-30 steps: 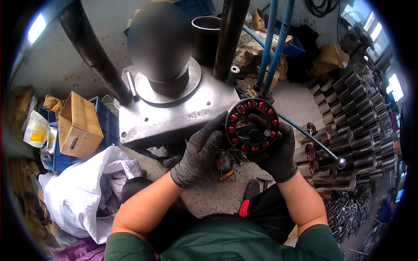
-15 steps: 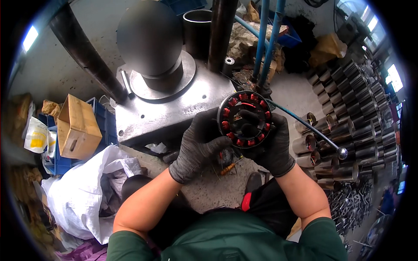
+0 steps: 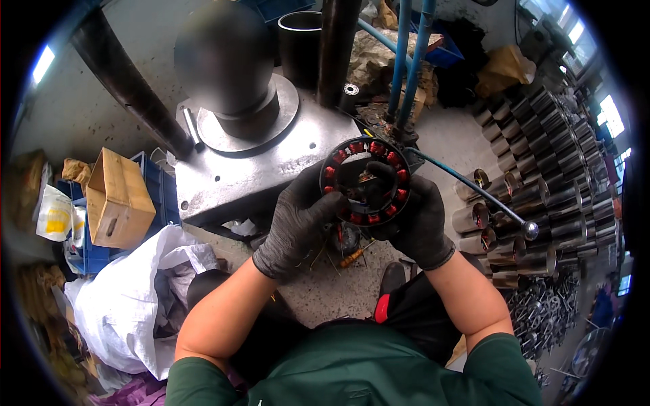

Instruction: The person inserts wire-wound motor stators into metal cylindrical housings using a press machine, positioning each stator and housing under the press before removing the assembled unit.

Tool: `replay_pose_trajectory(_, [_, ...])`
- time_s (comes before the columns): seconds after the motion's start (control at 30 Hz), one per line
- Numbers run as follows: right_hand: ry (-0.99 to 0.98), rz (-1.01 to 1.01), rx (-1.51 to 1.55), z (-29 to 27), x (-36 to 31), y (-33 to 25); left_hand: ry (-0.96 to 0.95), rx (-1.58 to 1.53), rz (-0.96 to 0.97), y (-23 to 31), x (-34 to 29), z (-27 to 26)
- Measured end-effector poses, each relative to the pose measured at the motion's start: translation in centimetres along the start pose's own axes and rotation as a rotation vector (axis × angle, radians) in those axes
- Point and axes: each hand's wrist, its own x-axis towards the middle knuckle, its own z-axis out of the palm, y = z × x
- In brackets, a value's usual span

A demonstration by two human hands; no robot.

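A ring-shaped motor stator [image 3: 330,173], with red copper coils spaced around its inner side, is held up in front of me by both hands. My left hand [image 3: 296,227], in a dark grey glove, grips its left rim with the thumb over the near edge. Around the right side closes my right hand [image 3: 421,227], gloved alike, some of its fingers showing through the ring's opening. The stator is tilted so its open middle faces me. Just beyond it stands a heavy steel press table [image 3: 271,177] bearing a round metal block [image 3: 250,122].
A blue lever with a ball end [image 3: 531,231] reaches out to my right. Stacked metal cylinders [image 3: 525,196] and a heap of small metal parts [image 3: 542,311] lie beyond it. At left are a cardboard box [image 3: 122,203] and a white sack [image 3: 125,301]. An orange-handled tool [image 3: 351,259] lies below.
Both hands have shifted slightly left with the stator, and its tilt has changed a little. The view has also moved slightly. The grip stays on both sides.
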Motion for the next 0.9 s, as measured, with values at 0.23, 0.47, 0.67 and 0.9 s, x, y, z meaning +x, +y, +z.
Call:
replay_pose_trajectory(0.23, [0.066,-0.128,-0.202,-0.1,1.0,0.0,0.039,0.062,0.138,-0.3,0.0,-0.5])
replay_pose_trajectory(0.47, [0.183,-0.206,-0.326,-1.3,0.1,-0.9,0.157,0.025,0.205,0.1,0.1,-0.6])
replay_pose_trajectory(0.67, [0.159,-0.625,-0.801,-1.5,0.8,-0.1,0.203,0.077,0.247,0.7,0.2,-0.8])
replay_pose_trajectory(0.9, [0.203,-1.023,-1.45,-1.0,1.7,0.0,0.205,0.119,0.225,0.1,0.1,-1.2])
